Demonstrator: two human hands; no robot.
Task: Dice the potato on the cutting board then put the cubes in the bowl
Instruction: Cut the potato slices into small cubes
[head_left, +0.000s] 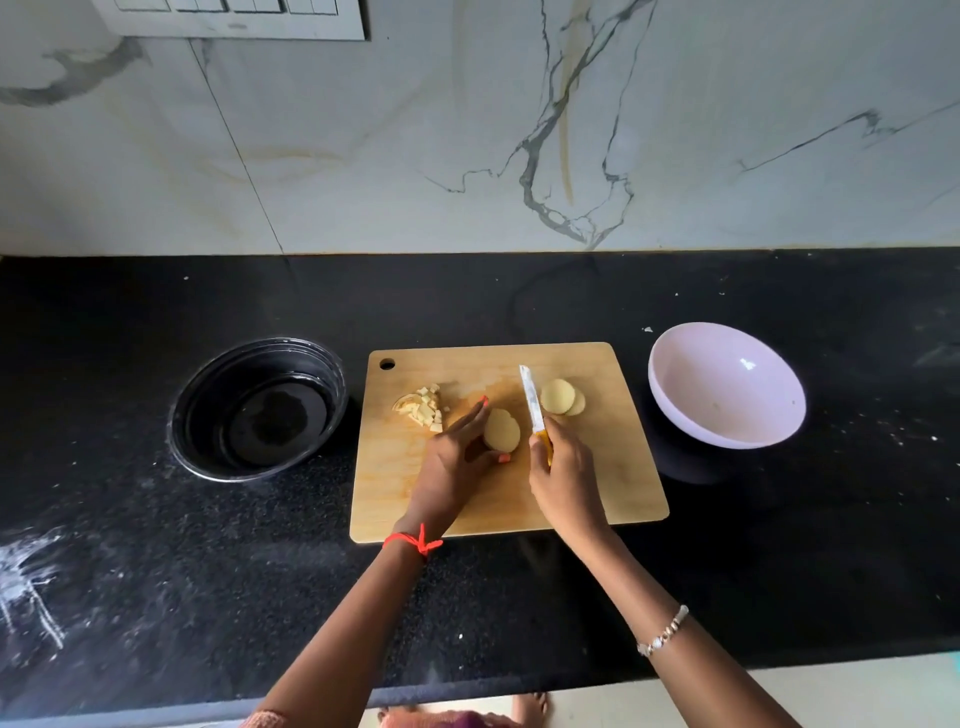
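A wooden cutting board (597, 478) lies on the black counter. My left hand (452, 462) holds a potato piece (502, 430) on the board between fingers and thumb, its cut face turned towards me. My right hand (563, 470) grips the yellow handle of a knife (532, 400), whose blade points away just right of the piece. Two round potato slices (561, 397) lie overlapping right of the blade. A small heap of potato cubes (423, 408) sits at the board's back left. A pale pink bowl (727, 384) stands right of the board, with no cubes visible in it.
A black round bowl (257, 408) sits left of the board. The marble wall rises behind the counter, and the counter's front edge runs below my forearms. White smears mark the counter at the near left.
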